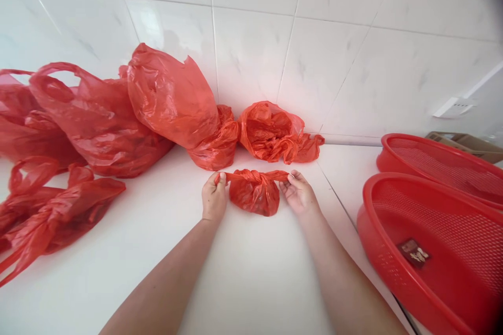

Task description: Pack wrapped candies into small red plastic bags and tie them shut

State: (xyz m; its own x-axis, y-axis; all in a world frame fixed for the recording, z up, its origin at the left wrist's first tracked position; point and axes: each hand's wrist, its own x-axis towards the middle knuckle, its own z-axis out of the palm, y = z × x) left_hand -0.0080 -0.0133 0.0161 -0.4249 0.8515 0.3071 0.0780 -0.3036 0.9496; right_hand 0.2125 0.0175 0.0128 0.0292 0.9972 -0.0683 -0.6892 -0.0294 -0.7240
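Note:
A small red plastic bag [255,198] with a knot at its top sits on the white table [251,272], in the middle of the view. My left hand [214,196] pinches the end of its left handle between thumb and fingers. On the other side, my right hand [299,192] grips the end of the right handle. Both handles are stretched out sideways from the knot. Something inside the bag shows only dimly through the plastic. Just behind it lies an open, crumpled red bag [271,133].
Several larger red bags [106,125] stand along the tiled wall [251,47] at the left, with a tied red bag [66,214] nearer. At the right are two red mesh baskets [367,209], a cardboard box [467,144] behind them and a socket strip [454,108] on the wall.

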